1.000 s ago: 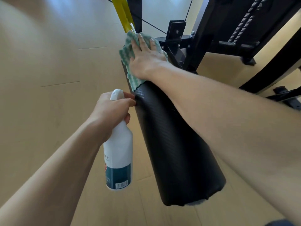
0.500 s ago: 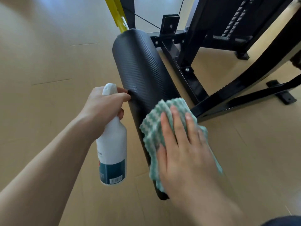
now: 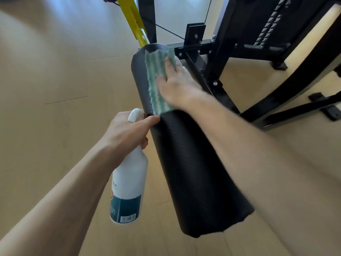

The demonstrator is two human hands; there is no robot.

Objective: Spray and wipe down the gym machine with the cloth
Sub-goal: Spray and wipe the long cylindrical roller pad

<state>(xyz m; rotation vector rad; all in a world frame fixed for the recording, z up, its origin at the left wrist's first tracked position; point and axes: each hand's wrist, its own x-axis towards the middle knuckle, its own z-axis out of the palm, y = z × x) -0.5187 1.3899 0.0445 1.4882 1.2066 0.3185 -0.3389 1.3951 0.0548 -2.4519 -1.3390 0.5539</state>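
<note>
On the far end of the black roller pad (image 3: 193, 163), I see my right hand (image 3: 177, 85) pressing the green-and-white cloth (image 3: 156, 80) flat under straight, close-set fingers. My left hand (image 3: 127, 133) grips the white spray bottle (image 3: 129, 182) by its neck, just beside the pad. The bottle's teal label carries a barcode; its lettering is too blurred to read.
</note>
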